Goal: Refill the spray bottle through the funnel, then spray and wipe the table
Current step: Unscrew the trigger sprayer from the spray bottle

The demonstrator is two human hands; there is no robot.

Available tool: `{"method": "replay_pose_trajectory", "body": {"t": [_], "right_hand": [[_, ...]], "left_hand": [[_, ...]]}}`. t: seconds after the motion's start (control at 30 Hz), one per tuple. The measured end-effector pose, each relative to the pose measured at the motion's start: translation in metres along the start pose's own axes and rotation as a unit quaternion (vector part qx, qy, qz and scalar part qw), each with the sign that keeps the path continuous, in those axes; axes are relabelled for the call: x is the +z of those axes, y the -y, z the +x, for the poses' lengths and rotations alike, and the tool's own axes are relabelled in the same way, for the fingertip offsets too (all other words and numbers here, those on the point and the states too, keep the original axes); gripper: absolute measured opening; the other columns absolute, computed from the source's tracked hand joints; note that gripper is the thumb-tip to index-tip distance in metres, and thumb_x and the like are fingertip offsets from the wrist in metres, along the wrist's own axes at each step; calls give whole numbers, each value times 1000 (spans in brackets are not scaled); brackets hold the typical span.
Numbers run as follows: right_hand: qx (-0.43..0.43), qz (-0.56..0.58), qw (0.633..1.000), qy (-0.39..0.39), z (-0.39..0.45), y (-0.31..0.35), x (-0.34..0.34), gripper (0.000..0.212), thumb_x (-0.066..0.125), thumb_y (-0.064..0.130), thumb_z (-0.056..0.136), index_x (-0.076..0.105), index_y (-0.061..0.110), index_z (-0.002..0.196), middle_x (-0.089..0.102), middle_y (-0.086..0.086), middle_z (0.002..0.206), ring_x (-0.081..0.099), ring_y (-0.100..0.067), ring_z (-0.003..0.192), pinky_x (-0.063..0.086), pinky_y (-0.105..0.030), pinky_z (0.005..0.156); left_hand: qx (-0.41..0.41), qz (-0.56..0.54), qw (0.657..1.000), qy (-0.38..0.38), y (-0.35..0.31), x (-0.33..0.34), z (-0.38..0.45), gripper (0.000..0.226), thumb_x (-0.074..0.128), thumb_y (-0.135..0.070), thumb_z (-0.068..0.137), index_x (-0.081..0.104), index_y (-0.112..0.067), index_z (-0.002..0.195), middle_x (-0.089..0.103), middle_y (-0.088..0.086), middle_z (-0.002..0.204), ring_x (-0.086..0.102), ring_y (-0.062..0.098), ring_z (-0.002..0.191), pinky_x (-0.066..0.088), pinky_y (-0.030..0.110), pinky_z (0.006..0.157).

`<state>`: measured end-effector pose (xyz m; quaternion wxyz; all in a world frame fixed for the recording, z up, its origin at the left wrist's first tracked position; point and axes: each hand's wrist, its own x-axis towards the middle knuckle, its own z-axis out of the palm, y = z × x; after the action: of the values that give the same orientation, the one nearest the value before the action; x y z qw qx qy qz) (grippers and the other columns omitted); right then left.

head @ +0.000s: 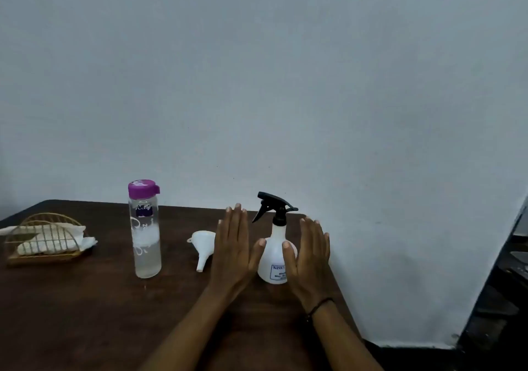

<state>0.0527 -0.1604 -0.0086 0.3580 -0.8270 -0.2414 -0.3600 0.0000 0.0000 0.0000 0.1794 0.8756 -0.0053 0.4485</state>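
A white spray bottle with a black trigger head stands upright on the dark wooden table, near its right edge. My left hand is raised flat just left of the bottle, fingers spread, holding nothing. My right hand is raised flat just right of it, partly covering its label, also holding nothing. A white funnel lies on its side left of my left hand. Further left stands a clear water bottle with a purple cap, holding clear liquid.
A gold wire basket with white cloths in it sits at the table's far left. A pale wall runs behind the table. The table's right edge falls off close to the spray bottle, with dark furniture beyond.
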Motion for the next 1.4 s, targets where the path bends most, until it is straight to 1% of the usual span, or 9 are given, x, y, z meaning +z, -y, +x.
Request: {"method": "replay_pose_trajectory", "body": {"t": [0.13, 0.23, 0.47, 0.7, 0.77, 0.87, 1.0, 1.1, 1.4], "right_hand": [[14, 47, 999, -3, 9, 8, -2, 59, 38, 51, 96, 52, 10, 136, 57, -8, 139, 51, -25, 131, 34, -47, 116], [36, 129, 991, 9, 14, 16, -2, 50, 45, 50, 93, 58, 15, 127, 65, 0, 123, 62, -15, 109, 57, -35, 89], [86, 233, 968, -37, 20, 24, 8, 19, 62, 32, 95, 61, 28, 113, 68, 15, 107, 66, -6, 101, 56, -27, 81], [128, 277, 952, -32, 28, 39, 6, 12, 70, 28, 90, 59, 33, 90, 69, 11, 85, 67, -4, 81, 53, -18, 66], [133, 292, 947, -21, 27, 44, 4, 12, 71, 29, 89, 59, 31, 89, 69, 9, 81, 67, -6, 76, 52, -17, 63], [146, 320, 936, -15, 24, 49, 4, 14, 74, 29, 87, 62, 25, 95, 70, 6, 81, 68, -8, 75, 51, -17, 62], [175, 345, 922, -17, 22, 55, 6, 20, 76, 29, 85, 64, 26, 101, 72, 6, 87, 69, -7, 80, 55, -20, 66], [186, 363, 913, 3, 21, 55, 6, 19, 73, 27, 88, 64, 25, 104, 72, 6, 92, 69, -7, 84, 56, -22, 69], [172, 380, 906, 73, 26, 49, 2, 18, 55, 16, 100, 64, 19, 114, 72, 4, 103, 68, -5, 96, 55, -23, 79]], "left_hand": [[-10, -7, 1000, 21, -6, 1, 2, 75, 19, -60, 101, 24, -7, 155, 16, 7, 165, 8, 22, 154, 5, 36, 124], [-31, -66, 996, 49, -5, 8, 2, 81, 20, -68, 96, 18, -14, 156, 11, -1, 166, -2, 10, 153, 8, 34, 124], [-93, -153, 982, 56, -15, 10, -1, 76, 40, -59, 92, 18, -23, 156, 15, -13, 160, 2, -1, 149, 9, 20, 119], [-216, -289, 931, 56, -25, 12, -4, 92, 67, -42, 88, 8, -28, 157, 34, -3, 159, 35, 12, 144, 34, 38, 116], [-248, -320, 912, 63, -27, 12, -4, 90, 69, -46, 85, 18, -26, 156, 44, -6, 151, 45, 9, 136, 41, 36, 111], [-257, -306, 913, 84, -29, 12, -2, 64, 64, -54, 79, 53, -25, 135, 62, -12, 129, 58, 0, 117, 48, 20, 95], [-205, -260, 942, 52, -33, 13, -2, 12, 65, -23, 92, 68, -22, 104, 66, -18, 89, 64, -2, 91, 47, 10, 71], [-196, -288, 936, 45, -35, 13, -2, 17, 59, -26, 94, 70, -17, 102, 71, -10, 90, 65, 0, 86, 53, 23, 72], [-161, -334, 925, 90, -30, 5, 4, 28, 62, -25, 94, 63, -25, 122, 72, -12, 105, 65, -5, 98, 50, 14, 80]]}}
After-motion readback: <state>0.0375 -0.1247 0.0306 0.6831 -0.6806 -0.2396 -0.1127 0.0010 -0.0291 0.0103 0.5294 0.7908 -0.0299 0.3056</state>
